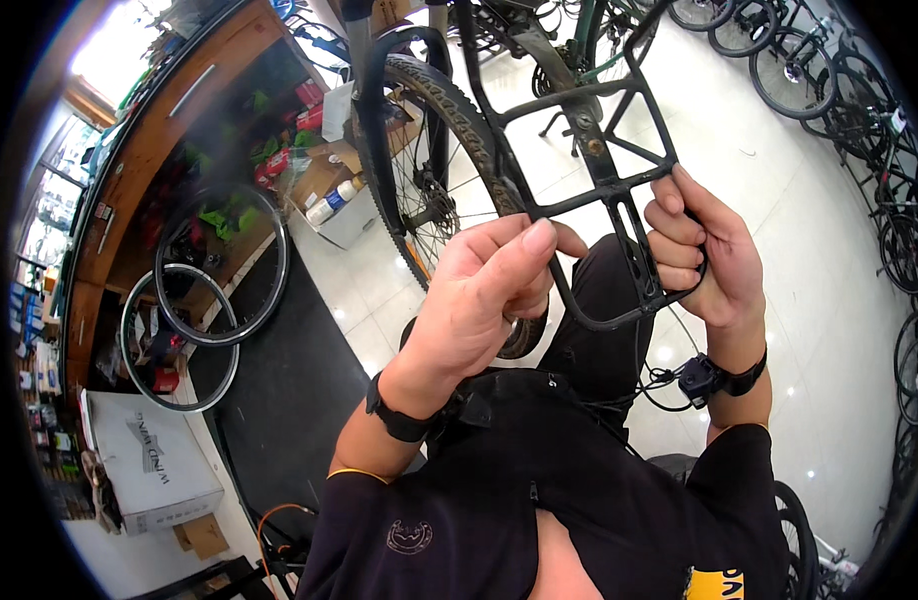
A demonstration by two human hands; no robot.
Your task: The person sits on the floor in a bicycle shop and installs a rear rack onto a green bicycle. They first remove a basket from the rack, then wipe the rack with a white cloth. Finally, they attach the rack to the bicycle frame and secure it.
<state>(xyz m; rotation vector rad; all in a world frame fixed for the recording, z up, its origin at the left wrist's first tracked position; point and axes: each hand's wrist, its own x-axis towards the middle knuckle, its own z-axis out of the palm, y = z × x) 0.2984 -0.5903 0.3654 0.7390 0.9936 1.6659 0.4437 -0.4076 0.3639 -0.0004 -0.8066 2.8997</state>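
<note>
A: Start close in. What have the hands got?

B: Both are on the black rear rack (599, 190) of the bicycle. The left hand (479, 300) is clenched on the near left corner of the rack's frame, thumb laid along the top of the crossbar. The right hand (704, 255) wraps the near right side rail, fingers curled around it. Each wrist wears a dark band; the right one carries a small device.

A: Where does the rack sit?

B: Over the knobbly rear tyre (449, 130), its rounded near end right above the person's dark trousers. Its long axis runs away from the person, from that rounded end toward the bicycle's frame further off, and the flat deck faces up.

A: How would you handle it well?

B: I'd judge it wise to keep both grips even, so the deck stays level and centred over the tyre, and to steady it rather than twist.

A: And beyond the rack?

B: Left of the tyre, two bare wheel rims (204, 300) lean at a wooden bench (169, 130), with a white carton (154, 460) nearer. Right of the rack, far off, parked bicycles (859, 110) line the pale tiled floor (779, 200).
</note>
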